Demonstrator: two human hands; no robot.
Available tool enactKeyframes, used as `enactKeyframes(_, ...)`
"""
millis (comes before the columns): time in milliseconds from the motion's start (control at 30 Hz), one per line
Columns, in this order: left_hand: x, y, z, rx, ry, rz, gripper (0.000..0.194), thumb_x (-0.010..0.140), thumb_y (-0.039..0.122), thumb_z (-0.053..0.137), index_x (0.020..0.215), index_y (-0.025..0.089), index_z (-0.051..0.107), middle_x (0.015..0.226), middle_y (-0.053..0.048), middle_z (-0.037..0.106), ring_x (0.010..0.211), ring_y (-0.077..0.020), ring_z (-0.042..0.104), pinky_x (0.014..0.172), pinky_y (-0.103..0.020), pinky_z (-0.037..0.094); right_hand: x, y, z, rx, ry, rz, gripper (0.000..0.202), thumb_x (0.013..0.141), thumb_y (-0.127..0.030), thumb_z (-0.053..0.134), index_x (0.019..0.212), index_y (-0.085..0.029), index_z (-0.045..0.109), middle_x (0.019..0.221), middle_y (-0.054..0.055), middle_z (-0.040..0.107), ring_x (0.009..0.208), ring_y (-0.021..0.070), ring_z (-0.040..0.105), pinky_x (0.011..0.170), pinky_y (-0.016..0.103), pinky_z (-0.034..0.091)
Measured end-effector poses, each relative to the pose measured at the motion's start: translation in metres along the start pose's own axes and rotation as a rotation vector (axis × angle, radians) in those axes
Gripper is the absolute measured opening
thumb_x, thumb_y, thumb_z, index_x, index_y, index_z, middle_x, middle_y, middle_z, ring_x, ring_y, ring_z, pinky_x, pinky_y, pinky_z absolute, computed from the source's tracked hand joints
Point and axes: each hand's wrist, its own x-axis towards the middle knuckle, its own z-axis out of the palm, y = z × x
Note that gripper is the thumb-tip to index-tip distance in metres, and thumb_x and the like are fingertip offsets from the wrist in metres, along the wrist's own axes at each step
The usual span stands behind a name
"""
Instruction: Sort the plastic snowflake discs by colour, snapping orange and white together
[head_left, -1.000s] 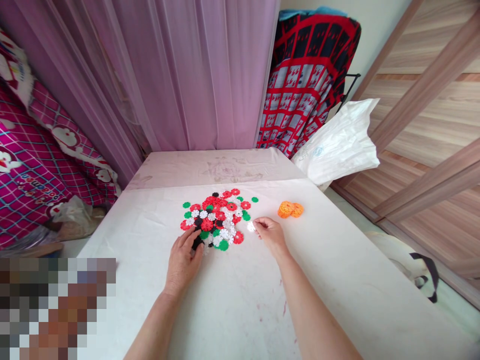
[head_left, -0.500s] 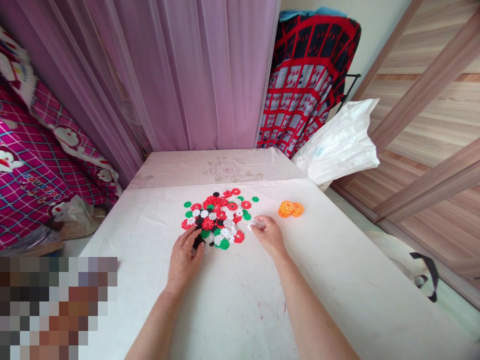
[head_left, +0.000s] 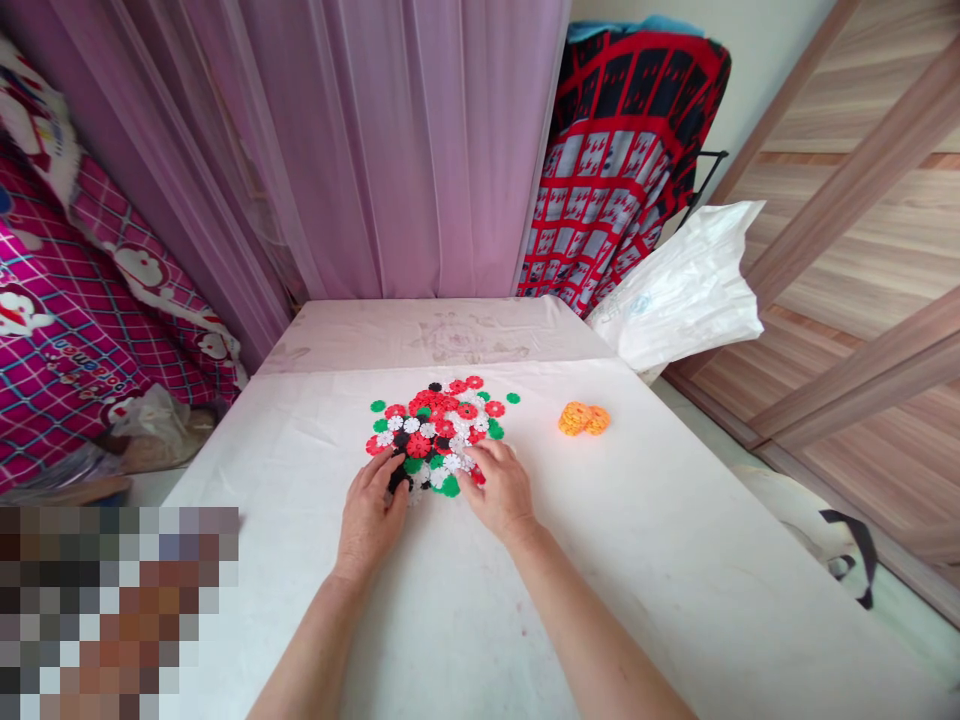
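Note:
A loose heap of flower-shaped plastic discs (head_left: 418,445) in red, white, green and black lies on the table's pale cover. My left hand (head_left: 371,508) rests at the heap's near left edge, thumb and fingers apart around some black discs (head_left: 399,480). At the right edge my right hand (head_left: 501,490) reaches over, fingertips touching or just above white discs (head_left: 453,462), its thumb and fingers spread. Part of the heap is hidden beneath that hand. Two small stacks of orange discs (head_left: 585,419) sit side by side, off to the right of the heap.
The white table cover (head_left: 442,620) has a flowered strip (head_left: 450,335) at the far end. Beyond it hangs a purple curtain (head_left: 420,150). A white bag (head_left: 682,290) stands at the far right corner, by a red-and-black checked cloth (head_left: 622,170). Pink checked fabric (head_left: 82,310) is on the left.
My right hand has moved left from beside the heap onto its right edge; the white disc it pinched no longer shows clearly. My left hand has hardly moved. The view has shifted slightly.

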Motion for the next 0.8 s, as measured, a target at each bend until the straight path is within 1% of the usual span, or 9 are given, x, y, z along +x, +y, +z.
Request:
enactKeyframes(100,0.0,0.002,0.0,0.014,0.003,0.01,0.037,0.088,0.034,0.051,0.119,0.024,0.068,0.132,-0.008,0.066,0.12,-0.0268,0.062,0.106,-0.048,0.05,0.002,-0.011,0.008,-0.075,-0.011,-0.035,0.025,0.085,-0.033,0.066,0.108,-0.024,0.072,0.113,0.009,0.065,0.105,0.0259,0.056,0.093,0.039,0.046)
enactKeyframes(233,0.001,0.003,-0.001,0.026,-0.001,0.02,0.036,0.089,0.034,0.051,0.119,0.024,0.068,0.131,-0.008,0.067,0.119,-0.0269,0.063,0.105,-0.048,0.05,0.006,-0.012,0.014,-0.065,-0.016,-0.027,0.019,0.084,-0.032,0.07,0.101,-0.026,0.074,0.11,0.008,0.065,0.103,0.0251,0.056,0.091,0.039,0.045)
enactKeyframes(333,0.0,0.003,-0.001,0.035,-0.006,0.018,0.037,0.089,0.035,0.051,0.119,0.023,0.068,0.131,-0.009,0.066,0.118,-0.0269,0.063,0.104,-0.047,0.051,0.006,-0.011,0.015,-0.032,-0.014,-0.014,0.015,0.085,-0.027,0.068,0.098,-0.027,0.075,0.108,0.007,0.066,0.101,0.0236,0.057,0.091,0.038,0.045)
enactKeyframes(433,0.0,0.002,-0.001,0.04,-0.013,0.015,0.037,0.089,0.035,0.051,0.119,0.023,0.068,0.132,-0.01,0.066,0.118,-0.0271,0.063,0.104,-0.048,0.051,0.005,-0.013,0.014,0.022,0.0,-0.006,0.014,0.087,-0.026,0.065,0.095,-0.028,0.076,0.103,0.006,0.068,0.098,0.0224,0.059,0.091,0.036,0.047)
enactKeyframes(533,0.0,0.002,-0.001,0.04,-0.016,0.013,0.037,0.089,0.034,0.051,0.12,0.023,0.068,0.132,-0.009,0.066,0.118,-0.027,0.063,0.105,-0.048,0.05,0.005,-0.014,0.015,0.155,0.037,0.026,0.016,0.088,-0.027,0.06,0.087,-0.026,0.075,0.096,0.005,0.07,0.091,0.0198,0.062,0.086,0.033,0.049)
enactKeyframes(600,0.0,0.002,-0.001,0.041,-0.018,0.013,0.038,0.089,0.035,0.05,0.12,0.022,0.068,0.133,-0.01,0.065,0.118,-0.027,0.063,0.104,-0.047,0.05,0.006,-0.01,0.013,0.315,0.05,0.101,0.018,0.087,-0.031,0.057,0.083,-0.025,0.074,0.088,0.004,0.071,0.079,0.0169,0.063,0.077,0.029,0.051)
enactKeyframes(667,0.0,0.003,-0.001,0.046,-0.02,0.015,0.038,0.089,0.036,0.05,0.12,0.021,0.068,0.132,-0.01,0.066,0.118,-0.0273,0.063,0.104,-0.047,0.05,0.008,0.001,0.007,0.491,0.076,0.236,0.022,0.085,-0.038,0.057,0.082,-0.023,0.072,0.08,0.003,0.071,0.069,0.0154,0.062,0.068,0.027,0.051)
enactKeyframes(733,0.0,0.003,-0.002,0.053,-0.019,0.018,0.039,0.089,0.036,0.05,0.12,0.021,0.068,0.132,-0.01,0.066,0.118,-0.0277,0.063,0.104,-0.048,0.05,0.012,0.021,-0.003,0.611,0.137,0.397,0.03,0.08,-0.048,0.059,0.082,-0.021,0.071,0.075,0.002,0.071,0.066,0.0163,0.062,0.064,0.027,0.05)
enactKeyframes(800,0.0,0.003,-0.002,0.058,-0.021,0.024,0.039,0.089,0.036,0.05,0.12,0.021,0.068,0.131,-0.01,0.067,0.117,-0.028,0.063,0.104,-0.049,0.05,0.016,0.042,-0.016,0.63,0.198,0.522,0.037,0.073,-0.055,0.061,0.08,-0.02,0.071,0.072,0.003,0.071,0.064,0.0171,0.061,0.062,0.028,0.049)
